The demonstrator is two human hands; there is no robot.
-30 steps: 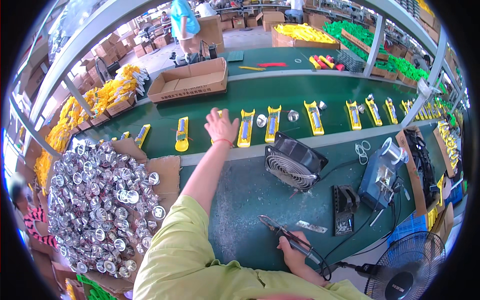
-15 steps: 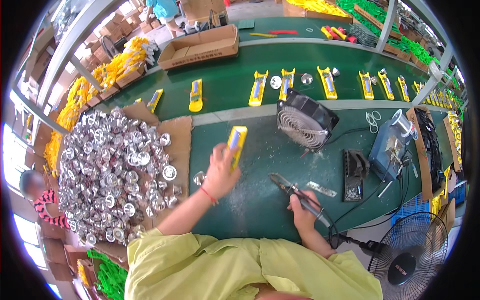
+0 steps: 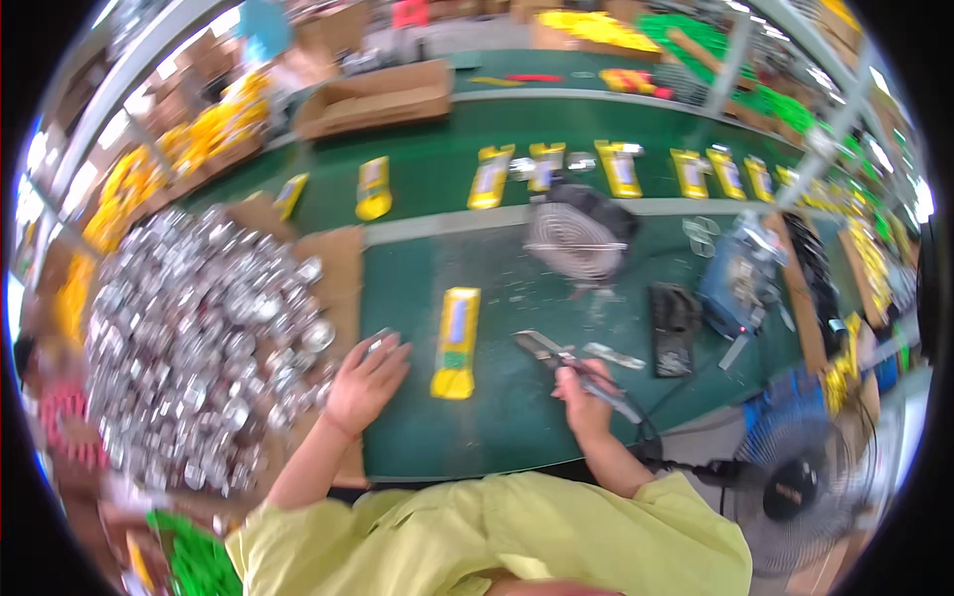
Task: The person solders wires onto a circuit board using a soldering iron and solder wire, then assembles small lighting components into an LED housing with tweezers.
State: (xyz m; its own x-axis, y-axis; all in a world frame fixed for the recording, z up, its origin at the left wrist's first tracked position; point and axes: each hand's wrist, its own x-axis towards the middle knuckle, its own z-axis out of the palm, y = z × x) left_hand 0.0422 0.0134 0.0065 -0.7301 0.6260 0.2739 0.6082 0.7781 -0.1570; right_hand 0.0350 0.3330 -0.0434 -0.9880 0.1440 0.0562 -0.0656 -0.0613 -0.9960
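My left hand (image 3: 367, 383) lies over the bench with its fingers stretched out, beside the cardboard. A small silver reflector cup (image 3: 377, 344) shows at its fingertips, mostly covered; whether they grip it is blurred. To the right of that hand, a yellow flashlight housing (image 3: 455, 343) lies flat, with a pale strip and a green part in it. My right hand (image 3: 586, 393) is closed around the handle of a soldering iron (image 3: 614, 397), its metal end pointing up and left above the bench.
Silver reflector cups (image 3: 199, 348) are heaped on cardboard (image 3: 334, 268) at left. A metal-guarded fan (image 3: 578, 233), a black holder (image 3: 674, 328) and a blue soldering station (image 3: 737, 273) stand beyond and right. More yellow housings (image 3: 490, 177) line the green belt (image 3: 427, 189). A floor fan (image 3: 795, 487) stands lower right.
My left hand has let go of the yellow housing, which now lies on the bench, and moved left to the silver cup. The whole view has shifted and blurred. My right hand keeps the iron.
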